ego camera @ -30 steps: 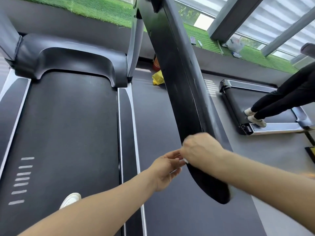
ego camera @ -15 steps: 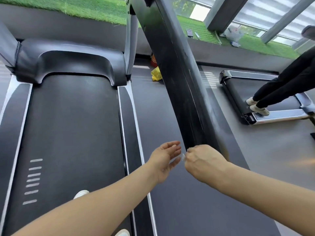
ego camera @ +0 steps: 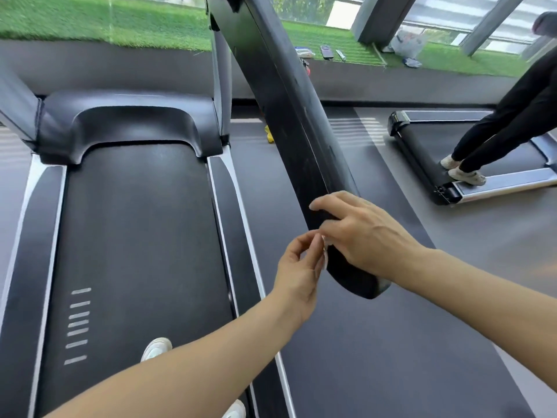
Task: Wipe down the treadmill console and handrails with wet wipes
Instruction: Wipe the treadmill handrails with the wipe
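Observation:
A long black treadmill handrail (ego camera: 289, 122) slants down from the top centre and ends near my hands. My right hand (ego camera: 364, 236) lies over the rail close to that end, fingers spread and fairly straight, index finger on the rail's top. Just left of the rail, my left hand (ego camera: 298, 276) has its fingertips pinched together on a small white bit of wet wipe (ego camera: 325, 247). Only a sliver of the wipe shows between the two hands. The console is out of view.
Below me lies the treadmill belt (ego camera: 135, 236), with my white shoe (ego camera: 156, 348) on it. A second treadmill (ego camera: 494, 185) at the right has a person in black (ego camera: 512, 116) standing on it. Something yellow (ego camera: 269, 134) lies on the floor behind the rail.
My right hand has opened from a closed grip and spread over the rail's end. My left hand's fingers have closed onto the white wipe. The view has shifted slightly.

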A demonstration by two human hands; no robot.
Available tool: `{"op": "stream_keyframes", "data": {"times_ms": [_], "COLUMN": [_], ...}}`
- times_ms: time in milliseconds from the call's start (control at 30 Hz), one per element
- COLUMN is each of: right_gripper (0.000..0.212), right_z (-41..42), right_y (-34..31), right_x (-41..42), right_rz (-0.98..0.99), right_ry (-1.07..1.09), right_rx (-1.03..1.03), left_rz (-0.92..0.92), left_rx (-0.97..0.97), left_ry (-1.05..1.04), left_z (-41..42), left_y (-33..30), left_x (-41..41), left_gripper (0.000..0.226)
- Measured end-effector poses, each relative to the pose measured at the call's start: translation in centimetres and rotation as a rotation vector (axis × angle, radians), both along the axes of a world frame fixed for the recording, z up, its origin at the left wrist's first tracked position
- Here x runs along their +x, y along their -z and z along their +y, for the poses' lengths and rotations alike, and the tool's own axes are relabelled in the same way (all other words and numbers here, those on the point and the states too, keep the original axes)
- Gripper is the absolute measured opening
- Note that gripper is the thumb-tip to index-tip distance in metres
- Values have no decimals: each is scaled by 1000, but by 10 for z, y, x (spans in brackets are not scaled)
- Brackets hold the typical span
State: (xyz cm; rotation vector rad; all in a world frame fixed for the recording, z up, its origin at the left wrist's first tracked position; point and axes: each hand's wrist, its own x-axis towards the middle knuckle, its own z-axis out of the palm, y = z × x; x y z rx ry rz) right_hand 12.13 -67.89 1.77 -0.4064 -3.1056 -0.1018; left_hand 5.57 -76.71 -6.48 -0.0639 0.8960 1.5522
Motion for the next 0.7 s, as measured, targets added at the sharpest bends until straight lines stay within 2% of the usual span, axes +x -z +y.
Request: {"op": "stream_keyframes", "data": {"times_ms": [100, 167, 267, 400, 500, 600, 700], "right_gripper": [42, 53, 55, 55, 54, 53, 53], "right_z": [8, 5, 0, -1, 0, 0, 1], "right_y": [-2, 3, 16, 23, 26, 28, 29], "right_x": [19, 24, 24, 23, 23, 23, 23], "right_rz": [164, 221, 272, 347, 367, 385, 392], "right_ry": [183, 302, 366, 367, 359, 358, 363], "right_rx": [-136, -330, -484, -497, -498, -512, -515], "left_rz": [143, 222, 256, 280, 212, 69, 24], "left_rx": [-75, -139, -206, -271, -258, -188, -147], "left_ry": [-30, -60, -112, -234, -251, -144, 1], "left_z": [3, 8, 28, 74, 83, 50, 10], "left_y": [-2, -3, -8, -12, -13, -10, 1], "left_x": [8, 10, 0, -34, -43, -17, 15], "left_gripper": [7, 6, 12, 19, 20, 17, 13]}}
